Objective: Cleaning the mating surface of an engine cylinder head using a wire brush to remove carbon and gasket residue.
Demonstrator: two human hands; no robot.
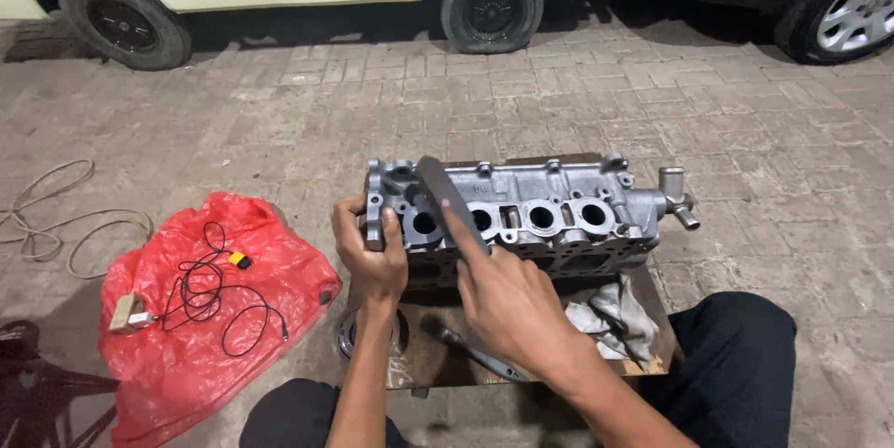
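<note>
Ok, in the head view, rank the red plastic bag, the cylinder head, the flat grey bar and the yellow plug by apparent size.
1. red plastic bag
2. cylinder head, though they look close
3. flat grey bar, pressed by the right hand
4. yellow plug

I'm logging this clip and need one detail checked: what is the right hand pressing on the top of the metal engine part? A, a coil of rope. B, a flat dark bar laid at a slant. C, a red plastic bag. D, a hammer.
B: the right hand presses its forefinger along a flat dark bar lying slantwise over the cylinder head, whose end the left hand grips.
</note>
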